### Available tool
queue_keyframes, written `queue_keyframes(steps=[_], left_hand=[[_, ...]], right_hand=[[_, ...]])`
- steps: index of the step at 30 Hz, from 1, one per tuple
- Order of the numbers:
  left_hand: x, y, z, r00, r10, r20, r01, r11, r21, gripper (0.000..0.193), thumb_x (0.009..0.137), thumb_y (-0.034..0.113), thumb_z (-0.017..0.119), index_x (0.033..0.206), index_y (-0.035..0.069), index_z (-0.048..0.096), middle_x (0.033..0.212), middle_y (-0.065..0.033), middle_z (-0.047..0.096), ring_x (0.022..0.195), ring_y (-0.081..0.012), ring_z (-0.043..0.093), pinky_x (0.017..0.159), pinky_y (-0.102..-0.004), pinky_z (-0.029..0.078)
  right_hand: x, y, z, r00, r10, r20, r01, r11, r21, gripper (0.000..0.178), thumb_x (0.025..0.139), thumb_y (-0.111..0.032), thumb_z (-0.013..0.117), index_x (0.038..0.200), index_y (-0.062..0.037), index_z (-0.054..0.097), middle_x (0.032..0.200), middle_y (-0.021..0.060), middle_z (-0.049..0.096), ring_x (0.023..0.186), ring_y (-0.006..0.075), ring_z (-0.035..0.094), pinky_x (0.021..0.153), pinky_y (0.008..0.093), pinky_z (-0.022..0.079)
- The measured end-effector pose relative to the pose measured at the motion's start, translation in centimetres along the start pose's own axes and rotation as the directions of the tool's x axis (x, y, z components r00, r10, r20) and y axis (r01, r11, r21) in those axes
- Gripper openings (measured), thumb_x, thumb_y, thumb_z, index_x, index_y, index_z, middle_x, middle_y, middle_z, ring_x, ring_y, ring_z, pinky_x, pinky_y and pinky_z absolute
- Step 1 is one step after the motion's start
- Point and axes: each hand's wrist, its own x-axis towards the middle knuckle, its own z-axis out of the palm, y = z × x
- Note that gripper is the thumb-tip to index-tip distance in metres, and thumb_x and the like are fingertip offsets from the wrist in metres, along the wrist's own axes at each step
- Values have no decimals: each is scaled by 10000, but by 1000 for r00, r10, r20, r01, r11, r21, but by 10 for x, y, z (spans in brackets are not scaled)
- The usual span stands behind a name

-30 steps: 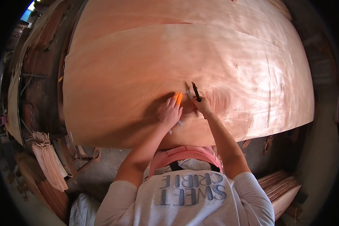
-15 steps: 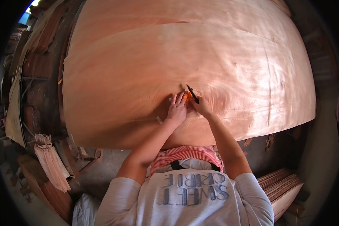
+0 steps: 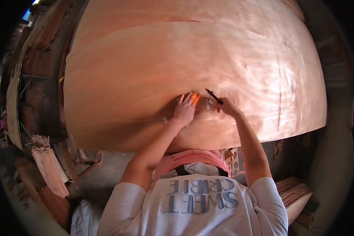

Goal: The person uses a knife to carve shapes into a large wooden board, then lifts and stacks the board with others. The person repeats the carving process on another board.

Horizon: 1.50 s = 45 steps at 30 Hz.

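Note:
A large, pale reddish-brown wood veneer sheet spreads in front of me. My left hand lies on it with fingers stretched out, pressing near the middle of the near half. A small bumpy orange thing sits at its index finger and thumb side; I cannot make out its kind. My right hand is closed around a black utility knife, its tip pointing up and left, just right of the orange thing. Small white strips lie between the two hands, and another white strip is beside my left wrist.
A second veneer edge runs across the far part of the sheet. At the lower left, a bundle of veneer strips leans by a metal frame. A stack of thin sheets stands at the lower right, below the sheet's near edge.
My right hand has moved right with the knife, away from my left hand. White strips now show between the hands. My left hand stays nearly in place, and more of the orange thing is visible.

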Motion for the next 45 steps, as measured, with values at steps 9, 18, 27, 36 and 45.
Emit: queue_keyframes(steps=[9,18,27,36,45], left_hand=[[-43,20,1,988,145,44,-144,989,-30,654,730,337,611,1259,28,380,1325,-120,325,1268,-251,250,1039,-459,172],[-44,21,-17,975,168,146,-152,982,-114,509,734,430,601,1197,240,510,1359,-146,284,1276,-325,210,1041,-457,158],[-57,-38,-30,985,-155,-81,164,979,123,813,733,351,615,1349,20,199,1371,-172,247,1267,-306,245,1033,-464,161],[-33,-21,-26,961,-210,-182,213,977,-4,755,758,341,595,1327,3,232,1361,-189,242,1262,-331,232,1027,-495,165],[-23,42,20,990,138,28,-138,990,-24,696,738,491,550,1243,30,420,1364,-117,288,1282,-259,225,1045,-463,138]], right_hand=[[-10,9,100,938,229,-261,-123,922,366,212,818,-249,566,794,-45,620,546,-3,522,410,61,427,360,210,294],[-64,42,70,883,420,-209,-109,618,779,309,860,-305,521,681,-54,552,474,-11,421,352,55,311,329,203,215],[-77,58,65,888,412,-202,-16,469,883,311,863,-315,525,716,-43,568,495,5,459,358,47,306,331,195,210],[-77,56,62,900,385,-204,-27,517,856,309,868,-313,516,742,-37,577,498,3,462,361,45,304,335,193,211],[-76,57,61,906,380,-186,-48,530,846,306,873,-327,507,780,-44,580,505,-9,450,367,43,282,339,197,193]])
